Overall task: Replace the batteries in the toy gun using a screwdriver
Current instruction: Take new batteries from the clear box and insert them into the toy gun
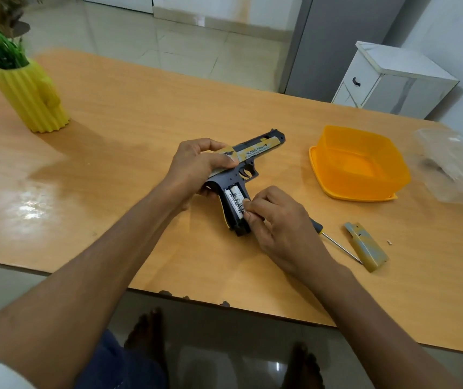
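Observation:
The black and yellow toy gun (258,146) lies on its side on the wooden table (129,136), barrel pointing to the far right. My left hand (196,167) grips its slide and rear end. The grip compartment is open and white batteries (234,202) sit inside. My right hand (275,223) has its curled fingertips on the lower end of a battery in the compartment. The screwdriver (334,241) lies on the table just right of my right hand, its handle partly hidden under it. The removed battery cover (366,247) lies beside the screwdriver tip, with a tiny screw (389,242) to its right.
An orange plastic container (359,161) stands on its lid at the right. A clear plastic wrapper (451,164) lies at the far right edge. A yellow ribbed vase (31,96) with a plant stands at the far left. A white cabinet (393,80) is beyond the table.

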